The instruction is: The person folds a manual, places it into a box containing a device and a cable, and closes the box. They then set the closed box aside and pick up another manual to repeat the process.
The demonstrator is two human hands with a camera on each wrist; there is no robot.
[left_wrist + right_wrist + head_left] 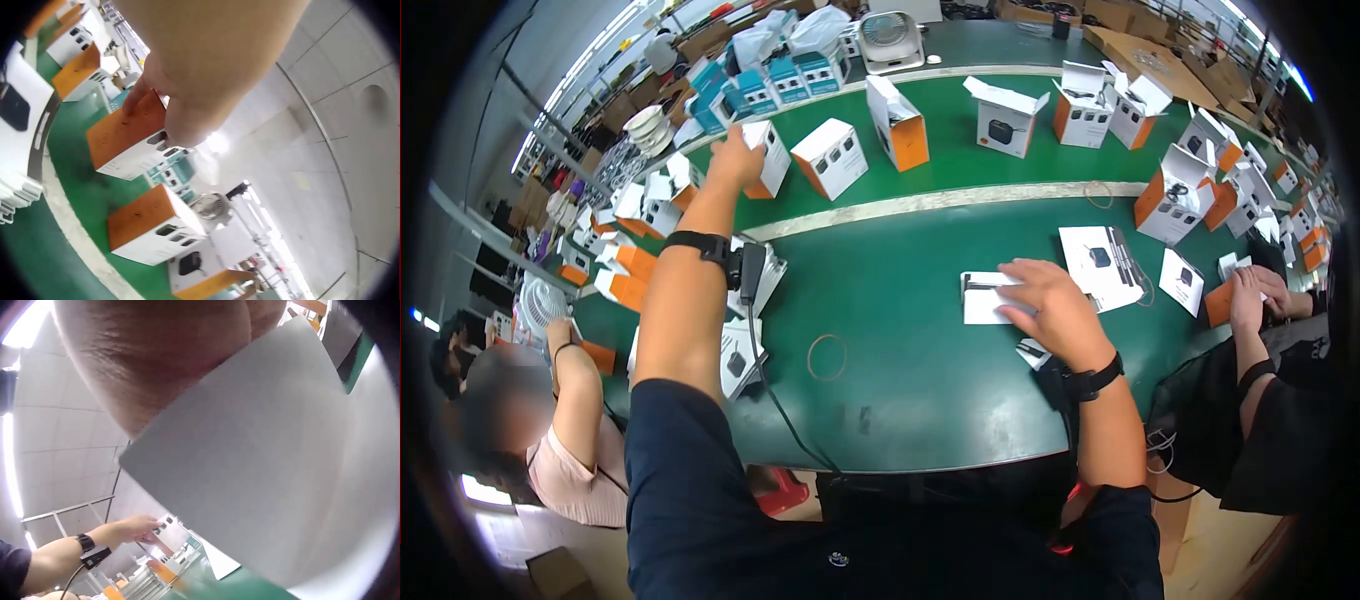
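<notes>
My left hand (736,163) reaches far forward and grips the top of a white and orange box (771,158). In the left wrist view the fingers of the left hand (164,103) lie on the orange side of that box (119,139), with the thumb on its other side. Over the right end of a small white printed item (983,312) my right hand (1055,312) rests with fingers spread. A large pale sheet (250,437) covers much of the right wrist view below that hand (156,356); the fingertips are hidden there.
More boxes (832,160) line the raised green strip. Booklet stacks (740,355) lie below my left forearm, leaflets (1100,265) right of my right hand. A rubber band (827,336) and a black cable (772,398) are on the table. People sit at both sides.
</notes>
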